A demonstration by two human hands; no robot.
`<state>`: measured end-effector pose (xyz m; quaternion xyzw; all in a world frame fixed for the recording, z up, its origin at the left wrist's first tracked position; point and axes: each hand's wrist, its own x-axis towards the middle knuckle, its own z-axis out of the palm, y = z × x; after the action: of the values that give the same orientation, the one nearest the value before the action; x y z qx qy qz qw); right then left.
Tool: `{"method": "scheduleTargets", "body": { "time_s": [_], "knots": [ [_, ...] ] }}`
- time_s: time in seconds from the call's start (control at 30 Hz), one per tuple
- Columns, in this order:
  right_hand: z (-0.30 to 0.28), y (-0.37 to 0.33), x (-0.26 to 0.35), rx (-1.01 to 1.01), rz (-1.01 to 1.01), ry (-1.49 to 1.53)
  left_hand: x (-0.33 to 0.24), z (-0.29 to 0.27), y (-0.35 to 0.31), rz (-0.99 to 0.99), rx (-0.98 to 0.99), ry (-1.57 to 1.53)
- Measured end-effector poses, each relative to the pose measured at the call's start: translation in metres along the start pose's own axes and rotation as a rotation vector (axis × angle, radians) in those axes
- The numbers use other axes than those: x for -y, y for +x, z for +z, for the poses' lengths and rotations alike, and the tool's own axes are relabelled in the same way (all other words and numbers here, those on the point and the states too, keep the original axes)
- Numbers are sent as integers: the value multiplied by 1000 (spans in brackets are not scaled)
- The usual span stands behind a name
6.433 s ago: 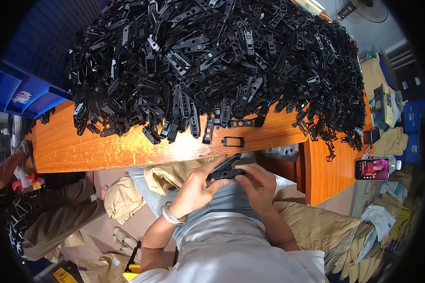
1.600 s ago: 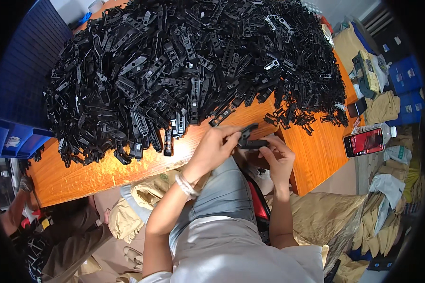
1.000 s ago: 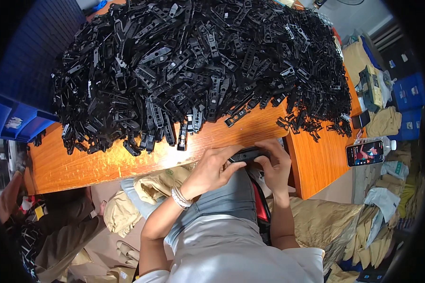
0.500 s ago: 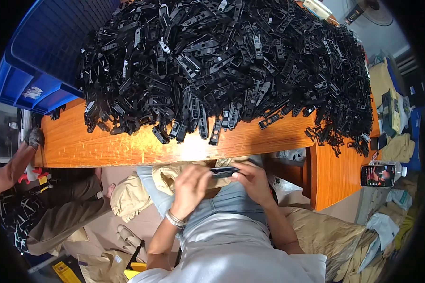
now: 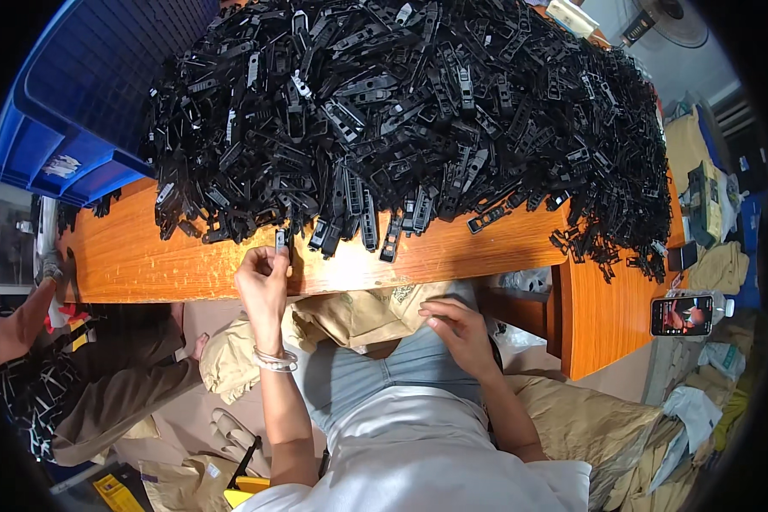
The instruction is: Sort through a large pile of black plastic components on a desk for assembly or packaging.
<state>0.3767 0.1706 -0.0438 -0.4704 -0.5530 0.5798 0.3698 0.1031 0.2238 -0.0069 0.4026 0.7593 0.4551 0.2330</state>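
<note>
My left hand (image 5: 263,280) reaches over the front of the table, thumb and fingers pinched on a small black plastic part (image 5: 281,241) with a light shine on its face. That part is at the near edge of a large heap of black plastic parts (image 5: 401,111). My right hand (image 5: 459,333) hovers above my lap with its fingers loosely curled and apart, and nothing shows in it. Between the hands a tan bag (image 5: 350,316) lies across my lap, its top close under the table edge.
A blue plastic crate (image 5: 77,145) stands at the left end of the wooden table (image 5: 136,256). On the right, a phone (image 5: 682,317) rests beside the table's side wing (image 5: 610,324). Tan sacks (image 5: 580,418) cover the floor. Another person's leg (image 5: 136,384) is at left.
Both hands were together at a black part above my lap. My left hand has moved forward and left to the heap's edge; my right hand stayed near my lap, now without the part.
</note>
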Motion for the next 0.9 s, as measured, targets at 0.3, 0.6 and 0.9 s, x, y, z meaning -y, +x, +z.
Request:
{"method": "scheduleTargets", "body": {
  "time_s": [0.3,0.6,0.9],
  "knots": [
    [-20,-4,3,-159,67,137,5,-4,-2,13,42,-351],
    [-95,20,24,-971,-355,-744,-14,2,-24,-15,13,-656],
    [-78,27,40,-850,-385,-910,-44,52,-57,-382,902,-1072]
  ]
}}
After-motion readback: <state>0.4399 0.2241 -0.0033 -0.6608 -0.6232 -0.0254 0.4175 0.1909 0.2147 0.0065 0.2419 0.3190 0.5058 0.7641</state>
